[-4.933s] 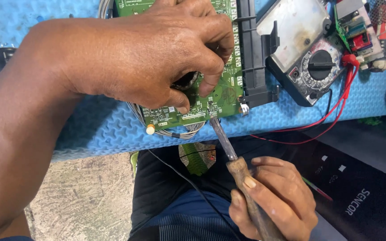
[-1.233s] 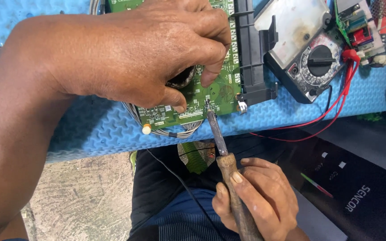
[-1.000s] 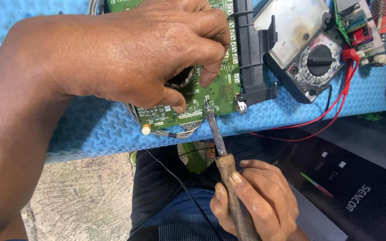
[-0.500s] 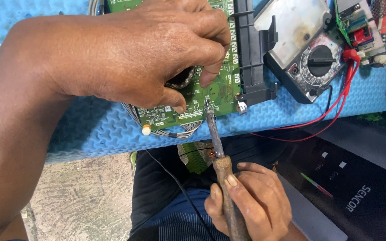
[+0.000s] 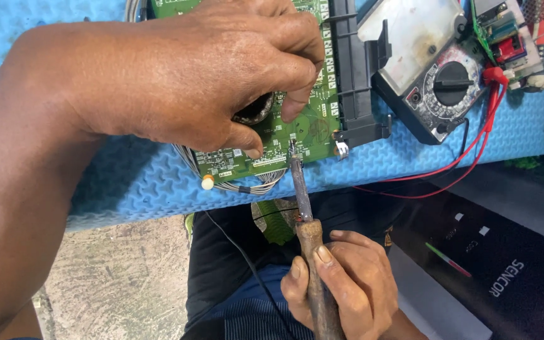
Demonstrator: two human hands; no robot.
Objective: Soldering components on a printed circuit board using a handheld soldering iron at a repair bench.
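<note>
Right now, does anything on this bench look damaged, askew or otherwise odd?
Mostly wear. The soldering iron in the right hand has a discoloured, worn-looking handle. The multimeter lies tilted on the blue mat, its window smudged. The circuit board under the left hand shows no visible damage.

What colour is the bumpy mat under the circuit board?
The mat is light blue with a wavy, ribbed texture, seen best in the head view.

Blue foam mat on bench, bare concrete floor, daylight
</note>
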